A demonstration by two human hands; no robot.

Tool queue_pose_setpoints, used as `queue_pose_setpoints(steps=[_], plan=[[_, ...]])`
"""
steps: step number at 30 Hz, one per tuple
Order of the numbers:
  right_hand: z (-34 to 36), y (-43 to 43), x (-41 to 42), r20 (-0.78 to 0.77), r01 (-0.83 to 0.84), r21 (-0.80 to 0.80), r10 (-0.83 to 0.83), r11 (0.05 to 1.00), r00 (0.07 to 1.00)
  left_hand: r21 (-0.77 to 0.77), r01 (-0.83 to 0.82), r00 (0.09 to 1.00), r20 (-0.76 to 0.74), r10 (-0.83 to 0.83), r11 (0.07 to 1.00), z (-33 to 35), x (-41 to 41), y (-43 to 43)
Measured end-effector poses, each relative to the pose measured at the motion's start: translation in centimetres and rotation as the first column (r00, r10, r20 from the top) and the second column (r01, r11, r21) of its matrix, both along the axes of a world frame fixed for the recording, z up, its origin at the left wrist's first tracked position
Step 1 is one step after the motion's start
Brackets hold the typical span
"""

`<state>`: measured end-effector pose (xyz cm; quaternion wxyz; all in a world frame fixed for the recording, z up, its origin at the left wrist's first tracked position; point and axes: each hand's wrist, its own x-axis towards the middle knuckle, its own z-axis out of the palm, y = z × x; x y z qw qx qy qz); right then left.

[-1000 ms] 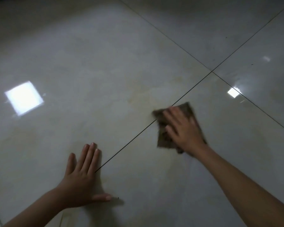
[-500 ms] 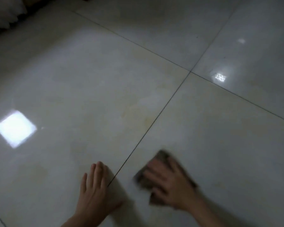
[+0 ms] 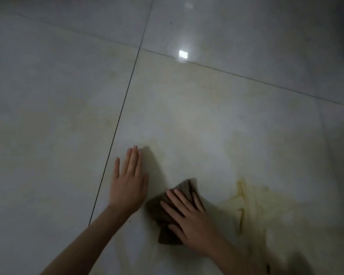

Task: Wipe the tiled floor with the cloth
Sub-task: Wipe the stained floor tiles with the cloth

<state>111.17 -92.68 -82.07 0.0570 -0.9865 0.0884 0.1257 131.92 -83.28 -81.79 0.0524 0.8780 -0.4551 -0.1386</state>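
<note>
Broadly, the tiled floor [image 3: 207, 120] fills the view: glossy pale tiles divided by a dark grout line [image 3: 123, 108] that runs up past my left side. A yellowish smeared patch [image 3: 262, 207] marks the tile at lower right, near the cloth. My left hand [image 3: 127, 185] lies flat on the tile just right of the grout line, fingers released and straight, bracing me. My right hand [image 3: 195, 225] presses the cloth [image 3: 163, 231], a dark brown folded pad, onto the same tile between my left hand and the patch. Its fingers [image 3: 179, 203] lie spread and straight on top, clenching nothing. Step in hand, as I judge it: a wiping stroke, mid-task. The next move calls for sliding the cloth rightward over the patch under even downward pressure, so the pad neither bunches nor slips free.
</note>
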Motion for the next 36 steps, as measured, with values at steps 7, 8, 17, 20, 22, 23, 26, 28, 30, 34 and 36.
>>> queue_pose_setpoints(steps=[7, 8, 17, 20, 22, 23, 26, 28, 30, 34, 36], plan=[[0.9, -11.7, -0.5, 0.099, 0.225, -0.031, -0.221, 0.974, 0.970, 0.020, 0.099, 0.993, 0.061, -0.100, 0.995, -0.2, -0.9, -0.3], [1.0, -13.9, -1.9, 0.097, 0.388, -0.034, -0.383, 0.921, 0.919, 0.023, 0.113, 0.991, 0.064, -0.115, 0.993, -0.5, -1.4, -0.2], [-1.7, -21.8, -19.8, 0.127, 0.990, 0.011, -0.982, 0.140, 0.138, 0.116, 0.184, 0.978, 0.080, -0.193, 0.976, 0.8, -8.0, -2.8], [-1.8, -15.1, -12.4, 0.194, 0.964, 0.016, -0.946, 0.267, 0.259, 0.093, 0.173, 0.980, 0.085, -0.181, 0.981, 0.7, -10.4, -4.0], [-2.1, -10.1, -7.7, 0.295, 0.867, 0.041, -0.835, 0.497, 0.465, 0.070, 0.134, 0.990, 0.032, -0.136, 0.989, 0.1, -11.5, -4.6], [-2.4, -8.1, -5.9, 0.316, 0.756, 0.033, -0.724, 0.654, 0.613, 0.056, 0.115, 0.993, 0.022, -0.116, 0.992, 0.0, -11.9, -4.9], [-2.4, -7.1, -5.3, 0.296, 0.301, 0.045, -0.301, 0.953, 0.907, 0.062, 0.114, 0.992, 0.039, -0.116, 0.992, 0.4, -12.9, -5.8], [-2.7, -10.1, -8.6, 0.326, 0.217, 0.075, -0.230, 0.973, 0.917, 0.088, 0.148, 0.987, 0.044, -0.152, 0.985, 1.0, -13.4, -6.4], [-2.9, -14.2, -14.1, 0.333, 0.376, 0.059, -0.373, 0.925, 0.866, 0.096, 0.155, 0.985, 0.059, -0.161, 0.983, 1.1, -14.3, -7.1], [-2.8, -23.3, -26.7, 0.309, 0.776, 0.020, -0.742, 0.630, 0.595, 0.123, 0.123, 0.991, 0.032, -0.128, 0.985, 0.8, -16.5, -8.9], [-2.6, -25.5, -29.5, 0.234, 0.893, 0.021, -0.871, 0.449, 0.432, 0.120, 0.118, 0.993, 0.003, -0.119, 0.986, 0.7, -17.2, -9.6]])
